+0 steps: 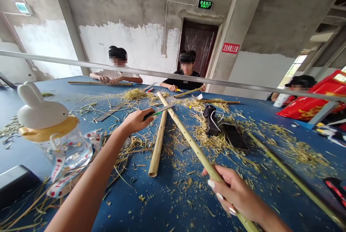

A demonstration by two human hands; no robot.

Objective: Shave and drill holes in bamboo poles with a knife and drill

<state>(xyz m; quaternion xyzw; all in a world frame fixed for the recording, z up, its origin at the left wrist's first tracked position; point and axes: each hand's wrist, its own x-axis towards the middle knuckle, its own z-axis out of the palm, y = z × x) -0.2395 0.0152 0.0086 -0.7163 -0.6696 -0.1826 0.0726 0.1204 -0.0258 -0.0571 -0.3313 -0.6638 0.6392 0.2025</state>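
My left hand (139, 120) is closed around the dark and green handle of a knife (161, 109). Its long blade lies across the far part of a bamboo pole (186, 136); whether it cuts into the surface I cannot tell. My right hand (234, 190) wraps the near part of this same pole, which slants from the lower right toward the table's middle. Small dark holes or nodes dot the pole. Under its far part rests a second, shorter bamboo pole (158, 147), its hollow end facing me.
Shavings (211, 127) litter the blue table (151, 203). A rabbit-lidded bottle (59, 131) stands left. A phone (234, 136), a black device (211, 120) and a long green pole (294, 181) lie right. Across the table sit two people (186, 69), with another person (300, 84) at far right.
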